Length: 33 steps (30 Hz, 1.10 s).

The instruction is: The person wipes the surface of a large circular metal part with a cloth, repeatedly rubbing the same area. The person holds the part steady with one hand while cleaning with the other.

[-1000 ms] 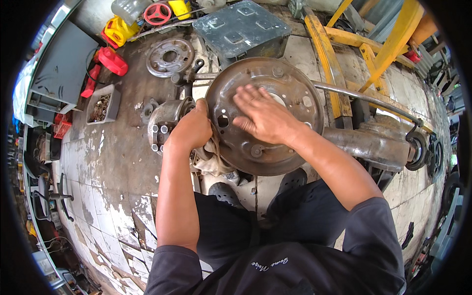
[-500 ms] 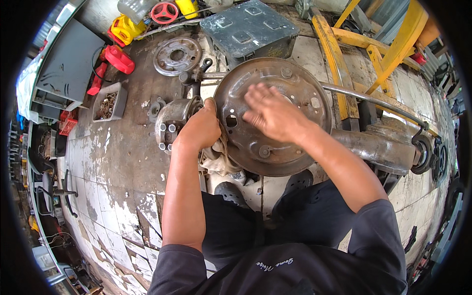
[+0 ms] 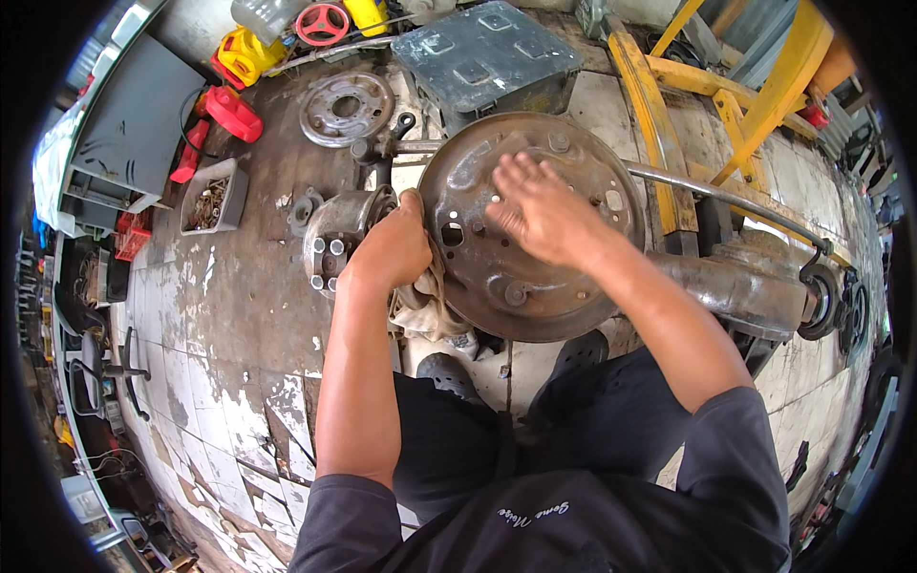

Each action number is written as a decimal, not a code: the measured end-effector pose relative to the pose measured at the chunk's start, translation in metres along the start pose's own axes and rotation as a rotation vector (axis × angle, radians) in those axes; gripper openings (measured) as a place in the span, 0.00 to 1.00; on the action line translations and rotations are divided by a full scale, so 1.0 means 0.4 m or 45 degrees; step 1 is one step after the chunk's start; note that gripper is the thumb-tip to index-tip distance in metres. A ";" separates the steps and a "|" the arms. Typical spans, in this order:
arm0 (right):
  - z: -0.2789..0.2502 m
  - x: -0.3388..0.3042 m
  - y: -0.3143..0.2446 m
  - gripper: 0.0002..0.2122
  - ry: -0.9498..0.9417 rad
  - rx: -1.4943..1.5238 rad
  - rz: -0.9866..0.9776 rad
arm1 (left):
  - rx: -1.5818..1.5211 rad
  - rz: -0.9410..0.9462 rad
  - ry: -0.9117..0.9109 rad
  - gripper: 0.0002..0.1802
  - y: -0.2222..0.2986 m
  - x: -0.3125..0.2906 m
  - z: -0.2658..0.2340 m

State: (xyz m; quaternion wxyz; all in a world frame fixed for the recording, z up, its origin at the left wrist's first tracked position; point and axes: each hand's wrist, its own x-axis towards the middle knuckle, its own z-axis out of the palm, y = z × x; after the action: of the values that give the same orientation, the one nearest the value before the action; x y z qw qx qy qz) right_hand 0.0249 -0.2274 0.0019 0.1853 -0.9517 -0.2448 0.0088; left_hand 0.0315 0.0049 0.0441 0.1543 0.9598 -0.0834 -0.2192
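Observation:
A round, brownish brake backing plate (image 3: 478, 296) stands in front of me, its face pierced by several holes. At its left rim my left hand (image 3: 396, 244) is closed, thumb up along the edge, with a beige rag (image 3: 432, 310) bunched in its grip and hanging below. My right hand (image 3: 544, 210) is open over the middle of the plate, fingers spread and holding nothing; whether the palm touches the metal I cannot tell. It hides the plate's centre. A steel hub-like part (image 3: 334, 229) with several bolt heads lies just left of my left hand.
Beyond the plate sits a dark metal box (image 3: 487, 57). A second round plate (image 3: 346, 109) lies on the floor near a grey bin (image 3: 213, 196) of small parts. An axle housing (image 3: 731, 286) extends right, near a yellow frame (image 3: 650, 124). Red and yellow jugs (image 3: 234, 113) stand far left.
My right hand has shifted a little to the right across the plate, fingers still spread. My left hand keeps its grip at the rim with the rag.

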 end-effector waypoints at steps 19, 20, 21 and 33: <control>-0.034 0.034 -0.055 0.33 -0.183 0.229 -0.196 | -0.062 0.123 -0.022 0.25 -0.046 0.017 -0.020; -0.017 0.045 -0.049 0.33 -0.178 0.215 -0.186 | -0.067 0.127 -0.004 0.24 -0.046 0.012 -0.015; -0.011 0.053 -0.037 0.33 -0.179 0.250 -0.214 | -0.073 0.131 0.014 0.24 -0.045 0.008 -0.014; -0.007 0.070 -0.033 0.31 -0.136 0.121 -0.389 | -0.194 0.125 0.028 0.29 -0.087 0.048 -0.011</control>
State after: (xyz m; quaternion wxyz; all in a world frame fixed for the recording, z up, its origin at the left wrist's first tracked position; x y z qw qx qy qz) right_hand 0.0436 -0.2046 0.0114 0.2158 -0.8918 -0.3954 0.0427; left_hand 0.0537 0.0343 0.0287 0.2385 0.9423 -0.1118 -0.2067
